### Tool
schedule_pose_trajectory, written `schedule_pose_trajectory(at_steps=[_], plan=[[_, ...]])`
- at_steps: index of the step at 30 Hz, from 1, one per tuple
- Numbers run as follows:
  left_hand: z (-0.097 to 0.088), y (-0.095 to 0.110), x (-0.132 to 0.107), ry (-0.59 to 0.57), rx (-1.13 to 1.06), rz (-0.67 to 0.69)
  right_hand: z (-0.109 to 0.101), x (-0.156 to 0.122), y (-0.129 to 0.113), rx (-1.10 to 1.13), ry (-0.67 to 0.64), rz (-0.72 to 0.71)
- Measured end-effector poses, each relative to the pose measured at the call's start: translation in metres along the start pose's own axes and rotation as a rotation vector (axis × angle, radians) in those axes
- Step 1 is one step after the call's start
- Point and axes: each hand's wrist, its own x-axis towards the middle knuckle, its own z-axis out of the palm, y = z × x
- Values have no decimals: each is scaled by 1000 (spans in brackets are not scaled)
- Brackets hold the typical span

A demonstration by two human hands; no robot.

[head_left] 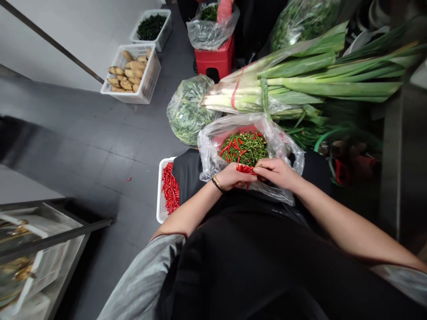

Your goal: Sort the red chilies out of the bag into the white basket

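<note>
Beyond the plastic bag [209, 149], bundled leeks [283, 86] are blocking the way; bagged greens [190, 111] are crowding its far left corner. A green-rimmed basket [322, 138] is standing to its right. Well left of it, open floor [100, 133] is leaving room for passing.

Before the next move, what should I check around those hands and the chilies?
1. Red chilies held by the left hand: ok, a few are in its grasp.
2. Right hand grip: cannot tell; its fingertips are at those chilies, but what they pinch is unclear.
3. Plastic bag open: ok, its mouth is spread, showing the green-stemmed chili pile inside.
4. White basket on the left: ok, it holds loose red chilies, though dark clothing hides part of it.
5. Nothing dropped: not ok, a stray chili lies on the floor.
6. Basket chilies all stemless: cannot tell, too small.
</note>
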Motion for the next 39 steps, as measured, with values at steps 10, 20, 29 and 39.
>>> schedule_pose_trajectory(at_steps=[10, 20, 29, 39], plan=[[-15, 10, 2, 264, -421, 100, -7, 60, 12, -964, 40, 227], [-25, 6, 25, 334, -506, -4, -11, 45, 1, -872, -89, 34], [-10, 1, 7, 421, 131, 436, -17, 40, -1, -549, -367, 225], [-33, 1, 17, 234, -430, 216, -7, 53, 2, -189, -286, 28]])
